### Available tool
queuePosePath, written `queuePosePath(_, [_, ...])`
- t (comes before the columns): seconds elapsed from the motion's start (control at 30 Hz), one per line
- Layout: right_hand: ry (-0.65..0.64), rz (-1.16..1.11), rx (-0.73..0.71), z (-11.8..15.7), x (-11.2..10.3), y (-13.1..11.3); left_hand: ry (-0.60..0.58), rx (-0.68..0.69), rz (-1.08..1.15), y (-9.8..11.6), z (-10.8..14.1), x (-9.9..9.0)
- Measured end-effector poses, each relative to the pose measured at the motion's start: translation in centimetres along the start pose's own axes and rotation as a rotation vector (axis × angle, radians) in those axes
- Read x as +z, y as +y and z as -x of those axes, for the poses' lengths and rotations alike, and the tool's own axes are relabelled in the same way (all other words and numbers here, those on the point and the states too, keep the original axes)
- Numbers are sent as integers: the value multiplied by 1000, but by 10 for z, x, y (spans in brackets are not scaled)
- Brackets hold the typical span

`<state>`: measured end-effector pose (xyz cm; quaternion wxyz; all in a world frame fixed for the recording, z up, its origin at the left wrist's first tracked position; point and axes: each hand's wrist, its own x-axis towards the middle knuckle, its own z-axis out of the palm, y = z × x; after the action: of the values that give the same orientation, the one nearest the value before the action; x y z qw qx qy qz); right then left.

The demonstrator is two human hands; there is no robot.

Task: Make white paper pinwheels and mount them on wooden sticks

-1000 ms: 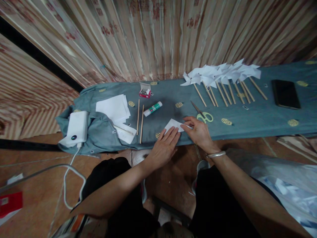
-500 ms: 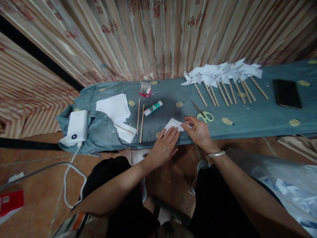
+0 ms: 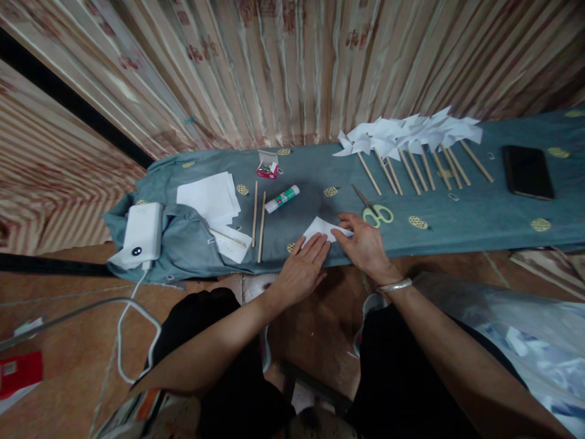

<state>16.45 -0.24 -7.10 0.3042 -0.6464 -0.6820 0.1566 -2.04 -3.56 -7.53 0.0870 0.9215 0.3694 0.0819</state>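
Observation:
A folded sheet of white paper (image 3: pixel 319 225) lies near the front edge of the cloth-covered surface. My left hand (image 3: pixel 305 263) rests flat on its near side, fingers stretched out and pressing it down. At the paper's right corner, my right hand (image 3: pixel 361 242) pinches the edge between thumb and fingers. Scissors with light green handles (image 3: pixel 377 214) lie just beyond my right hand. A glue stick (image 3: pixel 282 199) is up and to the left of the paper, beside two wooden sticks (image 3: pixel 261 228).
Paper pinwheels on sticks (image 3: pixel 402 135) lie in a row at the back right, near a black phone (image 3: pixel 528 172). Leftward are a small box of pins (image 3: pixel 267 166), stacked white paper (image 3: pixel 208 195) and a white power bank (image 3: pixel 143 231) with a cable.
My right hand's thumb has shifted very slightly left along the paper's edge. The left hand stays flat on the paper, and the other things lie as before.

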Motion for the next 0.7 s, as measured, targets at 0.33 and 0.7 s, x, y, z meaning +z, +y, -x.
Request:
queuePosePath(0.33, [84,80,-193,20,7,8,-4,34,-37,-6,3,1])
queuePosePath(0.7, [125,69,-206,22,-7,33,-25,25,-135,-27,56,-10])
